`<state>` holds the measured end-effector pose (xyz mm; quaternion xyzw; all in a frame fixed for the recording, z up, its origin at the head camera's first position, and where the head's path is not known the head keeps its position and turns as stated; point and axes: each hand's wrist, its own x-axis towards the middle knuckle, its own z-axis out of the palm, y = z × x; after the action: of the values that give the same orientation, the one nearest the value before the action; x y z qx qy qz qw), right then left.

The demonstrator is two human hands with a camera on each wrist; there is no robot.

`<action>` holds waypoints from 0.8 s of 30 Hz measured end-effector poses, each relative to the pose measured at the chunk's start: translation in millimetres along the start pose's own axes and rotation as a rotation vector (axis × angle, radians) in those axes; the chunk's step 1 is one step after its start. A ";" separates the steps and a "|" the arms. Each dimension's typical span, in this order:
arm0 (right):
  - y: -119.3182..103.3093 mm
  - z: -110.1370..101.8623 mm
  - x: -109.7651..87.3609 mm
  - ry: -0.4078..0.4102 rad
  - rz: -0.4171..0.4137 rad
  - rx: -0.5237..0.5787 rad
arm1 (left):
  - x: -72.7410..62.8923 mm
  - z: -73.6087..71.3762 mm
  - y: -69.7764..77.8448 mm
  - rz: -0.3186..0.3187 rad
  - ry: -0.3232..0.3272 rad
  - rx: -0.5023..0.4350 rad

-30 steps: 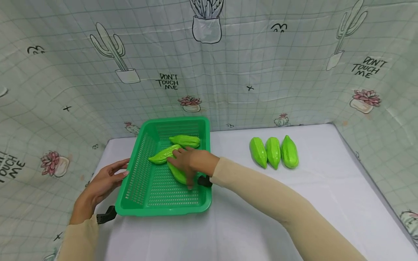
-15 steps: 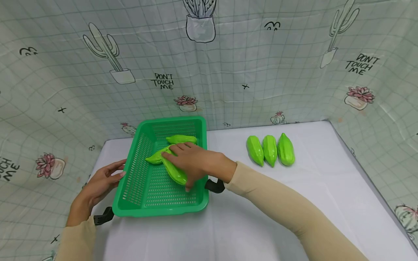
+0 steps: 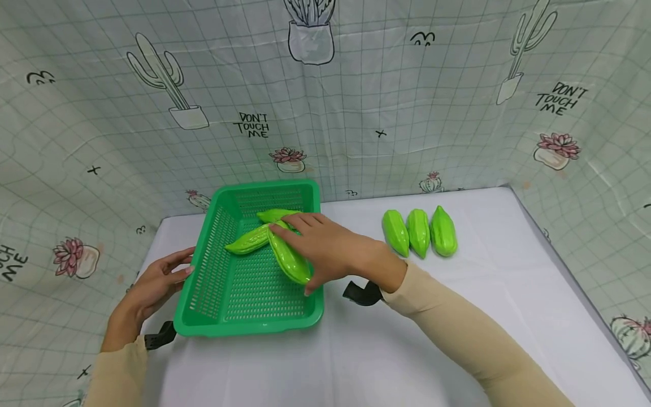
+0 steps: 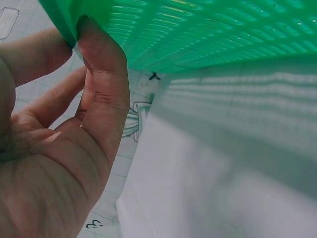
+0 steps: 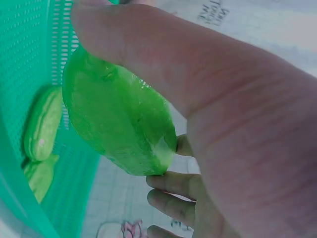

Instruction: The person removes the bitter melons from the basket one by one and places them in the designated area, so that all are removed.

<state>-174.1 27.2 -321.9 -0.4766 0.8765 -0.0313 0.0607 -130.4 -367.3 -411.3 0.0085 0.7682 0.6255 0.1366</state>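
Note:
A glossy green bitter gourd (image 3: 289, 259) is in my right hand (image 3: 333, 246), over the right side of the green plastic basket (image 3: 249, 328). In the right wrist view, thumb and fingers grip the bitter gourd (image 5: 119, 114) from opposite sides, up off the basket floor. Two more bitter gourds lie inside: one slants at the left (image 3: 248, 242), and the one behind (image 3: 272, 215) is partly covered by my hand. My left hand (image 3: 155, 288) pinches the basket's left rim; the left wrist view shows thumb and finger at the basket edge (image 4: 94, 12).
Three bitter gourds (image 3: 419, 233) stand in a row on the white tablecloth (image 3: 386, 339), right of the basket. A patterned cloth (image 3: 356, 96) hangs behind and at both sides. Black camera mounts (image 3: 362, 294) sit at the wrists.
My right hand has taken hold of a bitter gourd inside the basket, raised it and shifted right toward the rim. The left hand stays at the left rim; the view has shifted slightly.

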 end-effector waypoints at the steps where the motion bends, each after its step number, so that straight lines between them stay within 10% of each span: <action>1: 1.6 -0.5 -4.0 0.013 0.006 0.011 | 0.3 -0.1 -0.2 0.001 -0.002 -0.002; 11: 21.0 6.0 -46.1 0.208 0.041 0.031 | 0.5 -1.8 -2.7 0.019 -0.010 -0.005; 24: 44.8 23.2 -92.9 0.248 0.135 0.123 | 0.3 -2.6 -3.7 0.036 -0.016 -0.027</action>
<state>-158.2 129.5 -342.8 -0.4044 0.9038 -0.1393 -0.0171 -130.7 -370.5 -414.4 0.0255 0.7582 0.6381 0.1317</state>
